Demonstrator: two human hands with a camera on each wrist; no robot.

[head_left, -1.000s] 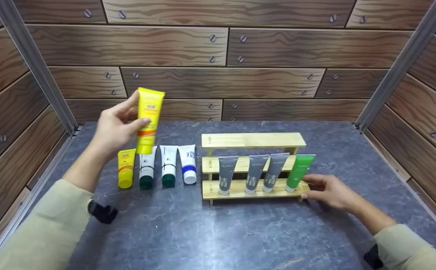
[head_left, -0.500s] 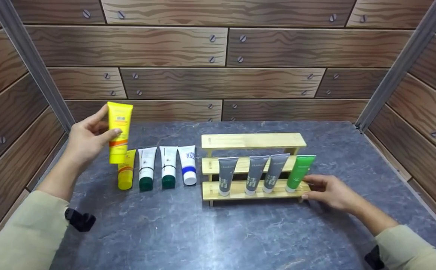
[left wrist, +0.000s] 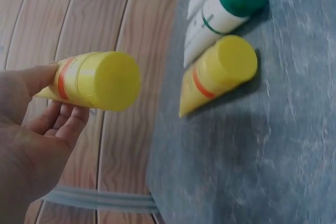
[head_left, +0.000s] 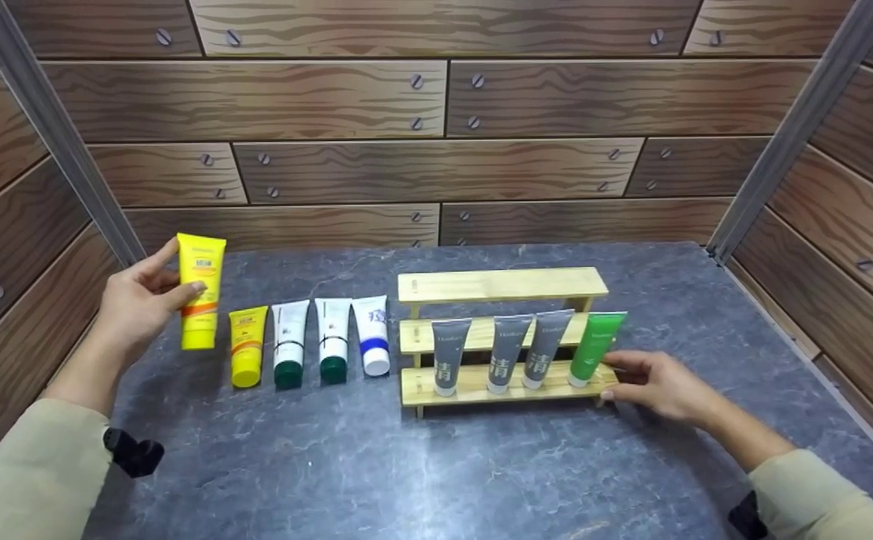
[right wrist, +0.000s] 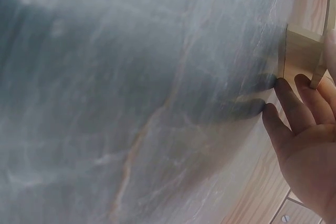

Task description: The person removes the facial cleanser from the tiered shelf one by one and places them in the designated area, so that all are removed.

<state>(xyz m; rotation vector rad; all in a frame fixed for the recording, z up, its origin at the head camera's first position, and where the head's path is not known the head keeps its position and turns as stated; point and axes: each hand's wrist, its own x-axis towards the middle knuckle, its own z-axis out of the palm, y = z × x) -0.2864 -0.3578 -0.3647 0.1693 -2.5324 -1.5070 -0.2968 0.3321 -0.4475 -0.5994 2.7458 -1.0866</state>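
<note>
My left hand grips a yellow tube with an orange band, cap down, above the table's left side; the left wrist view shows its yellow cap and my fingers curled behind it. Just right of it lie a smaller yellow tube, two white tubes with green caps and a white tube with a blue band. My right hand rests with straight fingers against the right end of a wooden stepped rack, which holds three grey tubes and a green tube.
The dark marbled table is boxed in by wood-pattern walls at the back and both sides, with metal corner posts. The rack's top step holds nothing.
My left hand has carried the yellow tube down and to the left, from above the row of tubes to beside the small yellow tube. The right hand has stayed at the rack.
</note>
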